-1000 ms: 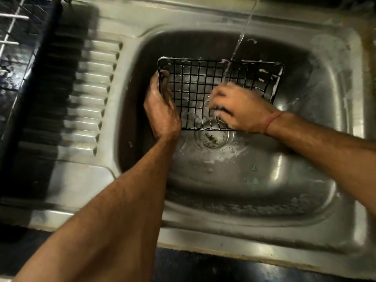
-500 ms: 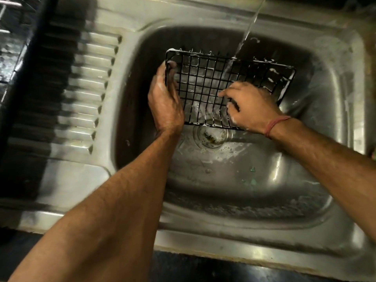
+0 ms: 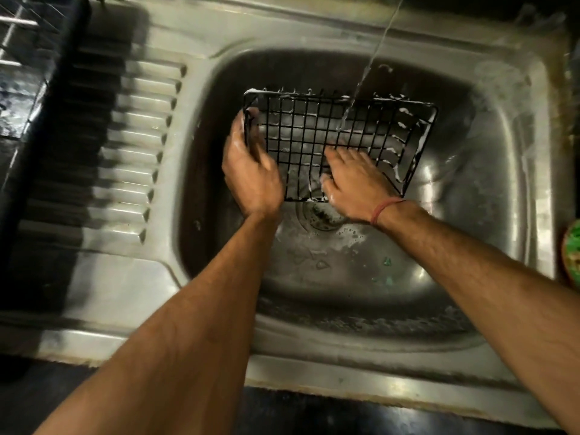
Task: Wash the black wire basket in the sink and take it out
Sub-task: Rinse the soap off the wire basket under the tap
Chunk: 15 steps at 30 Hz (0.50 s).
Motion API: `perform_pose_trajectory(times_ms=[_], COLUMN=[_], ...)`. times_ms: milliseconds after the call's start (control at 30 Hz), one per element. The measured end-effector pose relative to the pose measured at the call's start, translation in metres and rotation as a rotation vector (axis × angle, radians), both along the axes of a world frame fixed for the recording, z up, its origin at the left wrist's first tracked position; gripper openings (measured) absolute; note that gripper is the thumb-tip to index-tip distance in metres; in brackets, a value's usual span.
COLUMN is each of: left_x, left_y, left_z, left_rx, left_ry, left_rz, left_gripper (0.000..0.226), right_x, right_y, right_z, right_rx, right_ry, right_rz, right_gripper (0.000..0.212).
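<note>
Gripping black wire basket (image 3: pixel 339 142) at its left edge with left hand (image 3: pixel 251 174), fingertips hidden behind wire; pressing right hand (image 3: pixel 356 183), fingers flat, on blurred mesh; sitting tilted over drain (image 3: pixel 323 215) in sink (image 3: pixel 508 189); water stream (image 3: pixel 364 73) striking farther grid.

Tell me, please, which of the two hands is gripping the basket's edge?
The left hand: it holds the black wire basket by its left rim, while the right hand lies flat on the mesh.

Left hand (image 3: pixel 251 174) curls in a grip at its fingertips; right hand (image 3: pixel 356 180) lies flat, fingers spread.
</note>
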State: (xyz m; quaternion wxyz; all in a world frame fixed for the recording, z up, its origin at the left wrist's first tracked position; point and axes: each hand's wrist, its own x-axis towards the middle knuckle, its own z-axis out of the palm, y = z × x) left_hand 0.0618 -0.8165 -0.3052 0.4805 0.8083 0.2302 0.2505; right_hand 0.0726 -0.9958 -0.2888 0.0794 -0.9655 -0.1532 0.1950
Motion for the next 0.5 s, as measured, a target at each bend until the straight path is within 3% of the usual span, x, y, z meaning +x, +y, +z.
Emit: perform_pose_trajectory(times_ms=[133, 233, 367, 500], left_x=[-0.019, -0.021, -0.022, -0.024], left_y=[-0.001, -0.002, -0.004, -0.004], left_z=[0.012, 0.016, 0.019, 0.020], left_rx=[-0.117, -0.124, -0.121, -0.131], left_ry=[0.107, 0.133, 0.111, 0.100], left_rz=[0.109, 0.134, 0.125, 0.145], left_gripper=[0.057, 0.055, 0.047, 0.053], right_x=[-0.013, -0.017, -0.010, 0.000], right_y=[0.009, -0.003, 0.002, 0.004], right_z=[0.014, 0.024, 0.025, 0.028], right_rx=[0.021, 0.098, 0.156, 0.058], right_ry=[-0.130, -0.306, -0.356, -0.301], right_rz=[0.064, 0.016, -0.158, -0.076], right_gripper=[0.045, 0.035, 0.042, 0.057])
